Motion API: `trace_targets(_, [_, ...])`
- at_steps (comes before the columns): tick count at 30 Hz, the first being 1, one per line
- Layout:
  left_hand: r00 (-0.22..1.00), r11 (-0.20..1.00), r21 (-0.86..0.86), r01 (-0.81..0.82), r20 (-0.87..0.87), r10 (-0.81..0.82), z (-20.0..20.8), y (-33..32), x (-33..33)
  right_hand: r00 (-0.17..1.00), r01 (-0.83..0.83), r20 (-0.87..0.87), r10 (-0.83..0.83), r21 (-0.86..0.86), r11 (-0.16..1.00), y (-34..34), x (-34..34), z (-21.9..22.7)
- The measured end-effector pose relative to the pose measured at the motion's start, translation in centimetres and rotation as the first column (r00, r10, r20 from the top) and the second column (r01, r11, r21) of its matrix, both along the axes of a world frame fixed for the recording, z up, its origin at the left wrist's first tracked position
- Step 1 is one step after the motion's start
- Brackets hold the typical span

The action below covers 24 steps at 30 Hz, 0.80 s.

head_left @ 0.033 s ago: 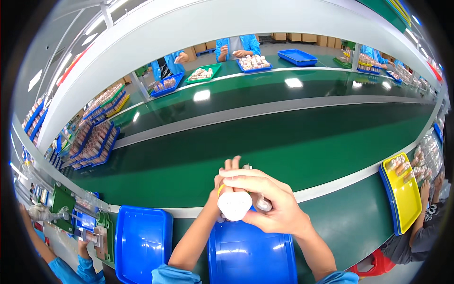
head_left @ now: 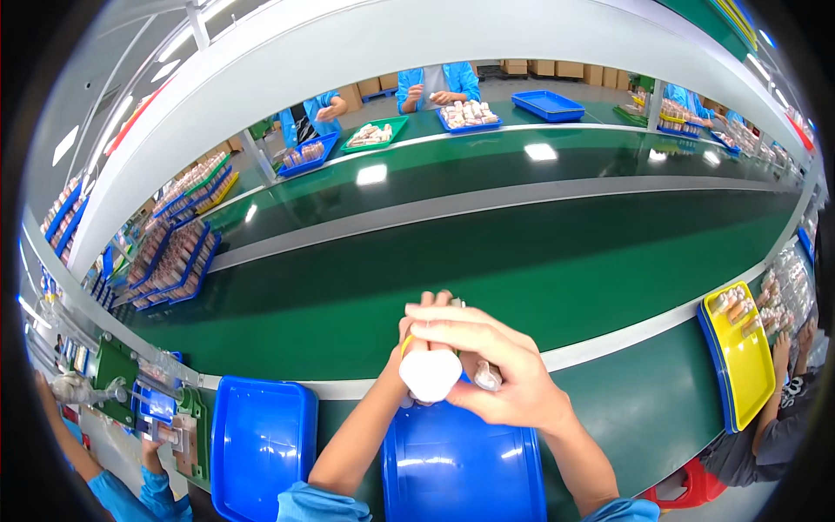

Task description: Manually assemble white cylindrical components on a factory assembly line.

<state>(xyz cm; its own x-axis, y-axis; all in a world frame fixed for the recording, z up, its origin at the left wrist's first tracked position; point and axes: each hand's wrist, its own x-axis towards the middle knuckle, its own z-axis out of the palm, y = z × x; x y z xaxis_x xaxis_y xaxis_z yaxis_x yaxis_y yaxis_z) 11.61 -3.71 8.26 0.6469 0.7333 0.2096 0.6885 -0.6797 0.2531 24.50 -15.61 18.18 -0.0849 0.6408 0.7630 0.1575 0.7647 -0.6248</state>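
In front of me, above a blue tray, my hands meet around an object with a broad, smooth white end facing me. My left hand is closed around it from behind, largely hidden by the object and my other hand. Curled over from the right, my right hand has its fingers across the top and its thumb beside the white end. A small white-and-grey piece sits inside its curl. A yellow band shows by the left hand; I cannot make out the object's kind.
Another blue tray stands left, beside a green bench machine. Stacked yellow and blue trays are at right, near another person's arms. A green conveyor belt runs across, with filled trays and people beyond. A white beam arches overhead.
My hands and the white-ended object have shifted very slightly, the white end tilting a little and looking brighter. The grip stays the same.
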Motion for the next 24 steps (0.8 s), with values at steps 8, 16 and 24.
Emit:
trace_targets(8, [0.96, 0.867, -0.462, 0.186, 0.273, -0.06, 2.2, 3.5, -0.7, 0.948, 0.196, 0.313, -0.06, -0.423, 0.885, -3.4, 1.6, 2.3])
trace_targets(16, [0.294, 0.577, -0.565, 0.59, 0.816, 0.498, 5.8, -0.3, -7.9, 0.703, 0.381, 0.709, 0.058, -0.444, 0.811, -2.5, -0.3, -5.0])
trace_targets(24, [0.061, 0.184, -0.248, 0.951, 0.735, 0.675, 3.3, 0.2, -5.9, 0.689, 0.355, 0.709, 0.148, -0.508, 0.785, 1.2, -1.4, -8.3])
